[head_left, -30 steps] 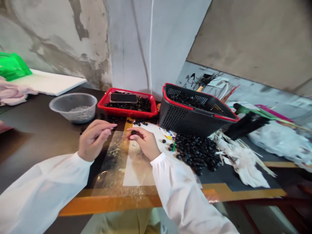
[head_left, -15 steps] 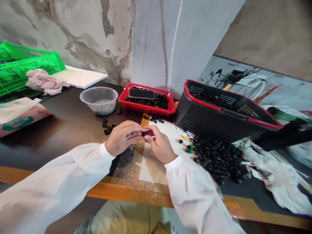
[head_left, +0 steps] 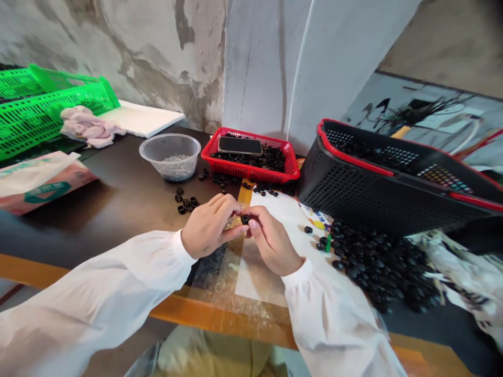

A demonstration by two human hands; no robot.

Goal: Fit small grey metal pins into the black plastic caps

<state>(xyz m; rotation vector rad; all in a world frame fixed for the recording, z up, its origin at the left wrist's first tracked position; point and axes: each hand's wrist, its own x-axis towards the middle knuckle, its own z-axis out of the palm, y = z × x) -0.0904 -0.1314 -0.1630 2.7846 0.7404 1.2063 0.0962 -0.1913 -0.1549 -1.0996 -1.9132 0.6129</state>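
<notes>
Between the fingertips of both hands is a small round black part (head_left: 244, 219), its exact kind too small to make out. My left hand (head_left: 212, 224) pinches it from the left with thumb and fingers. From the other side my right hand (head_left: 273, 238) grips it with thumb and forefinger. Under the hands lies a white sheet (head_left: 255, 277) on the dark table. Several black ring-like pieces (head_left: 184, 201) lie left of my hands. To the right spreads a heap of small black parts (head_left: 381, 267), with a few loose ones at its near-left edge.
A clear plastic bowl (head_left: 171, 157) holds small metallic-looking pieces. Behind my hands, a red basket (head_left: 251, 170) holds black parts and a phone (head_left: 240, 146). A tall black basket (head_left: 377, 193) stands right. At left are a tissue box (head_left: 47, 183), a pink cloth (head_left: 90, 125) and a green crate (head_left: 78, 99).
The view has shifted, so the table's contents appear moved, mostly rightward at the right side. Both hands stay together on the small black part, which now shows more plainly between the fingers.
</notes>
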